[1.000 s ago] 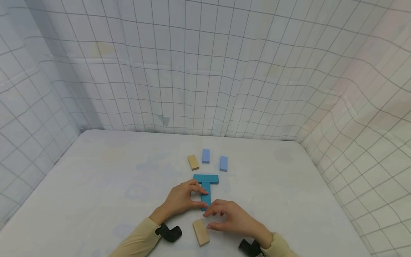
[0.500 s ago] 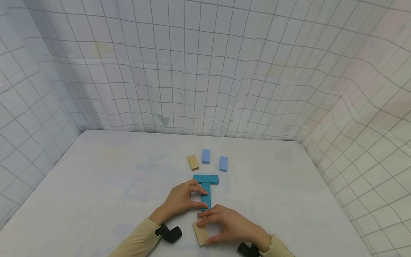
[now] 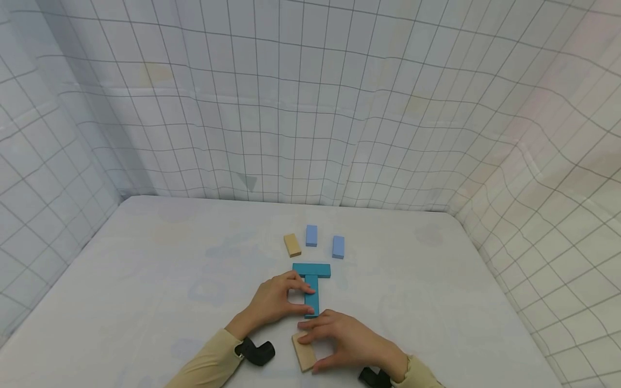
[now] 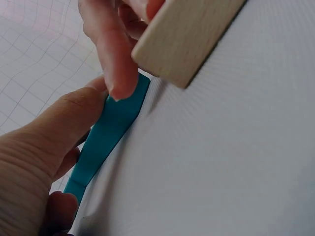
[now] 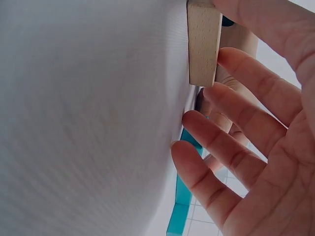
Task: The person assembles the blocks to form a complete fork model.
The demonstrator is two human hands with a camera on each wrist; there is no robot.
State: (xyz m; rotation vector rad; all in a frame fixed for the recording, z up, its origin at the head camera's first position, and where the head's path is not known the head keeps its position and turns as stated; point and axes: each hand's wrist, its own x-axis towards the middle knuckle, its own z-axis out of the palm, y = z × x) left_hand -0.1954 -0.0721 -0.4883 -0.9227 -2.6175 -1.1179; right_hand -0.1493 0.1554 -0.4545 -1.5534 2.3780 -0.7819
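Observation:
Two teal blocks form a T on the table: a crossbar block (image 3: 320, 271) lies at the far end of a stem block (image 3: 311, 302). My left hand (image 3: 276, 297) rests on the stem, with the index fingertip on its top and the thumb near its near end. Just in front of the T lies a wooden block (image 3: 304, 354), slightly turned. My right hand (image 3: 351, 342) has its thumb at the wooden block's near right edge and its index finger on the far part. In the right wrist view the other fingers (image 5: 194, 167) spread beyond the block's end.
Behind the T are another wooden block (image 3: 292, 245) and two light blue blocks, one at the back (image 3: 311, 236) and one to the right (image 3: 338, 247). A white cloth covers the table (image 3: 145, 269). Grid-patterned curtains (image 3: 310, 108) hang behind and at both sides.
My right hand has come down and toward me, from beside the wooden block's far end onto the block. The left hand and the teal T have stayed in place.

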